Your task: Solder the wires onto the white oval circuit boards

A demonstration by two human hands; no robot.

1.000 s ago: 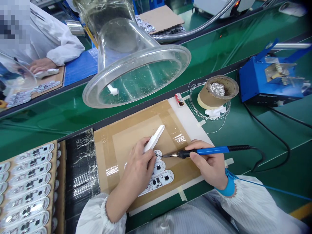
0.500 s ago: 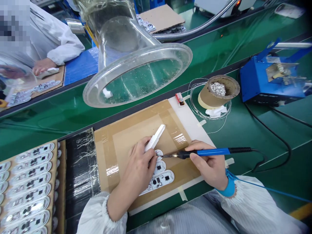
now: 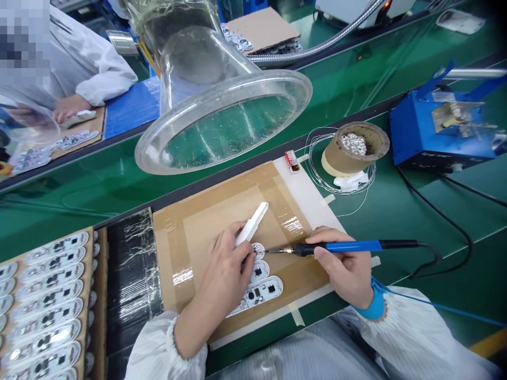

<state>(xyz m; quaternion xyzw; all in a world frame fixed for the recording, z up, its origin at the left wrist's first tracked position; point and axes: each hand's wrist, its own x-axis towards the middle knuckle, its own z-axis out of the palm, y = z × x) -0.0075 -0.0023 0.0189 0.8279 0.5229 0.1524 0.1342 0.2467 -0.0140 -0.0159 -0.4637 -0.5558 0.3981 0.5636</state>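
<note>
My right hand (image 3: 343,264) grips a blue-handled soldering iron (image 3: 348,246). Its thin tip points left and ends at the right rim of the farthest white circuit board (image 3: 259,250); whether it touches cannot be made out. Closed fingers of my left hand (image 3: 227,264) hold a slim white plastic stick (image 3: 252,224) that slants up and away to the right. That hand covers much of the boards, its fingertips close to the farthest one. Nearer to me lie a second board (image 3: 259,272) and a third (image 3: 269,290), side by side on the brown cardboard sheet (image 3: 222,198).
A clear fume hood (image 3: 224,124) hangs over the work. To the right stand a tub of metal shavings (image 3: 354,145) with coiled wire (image 3: 312,158) and a blue machine (image 3: 428,129). Rows of boards (image 3: 47,301) fill the left. A co-worker's hand (image 3: 73,108) is across the divider.
My right hand has shifted slightly right with the soldering iron, drawing its tip back from the middle of the farthest board to its rim. My left hand has stayed in place.
</note>
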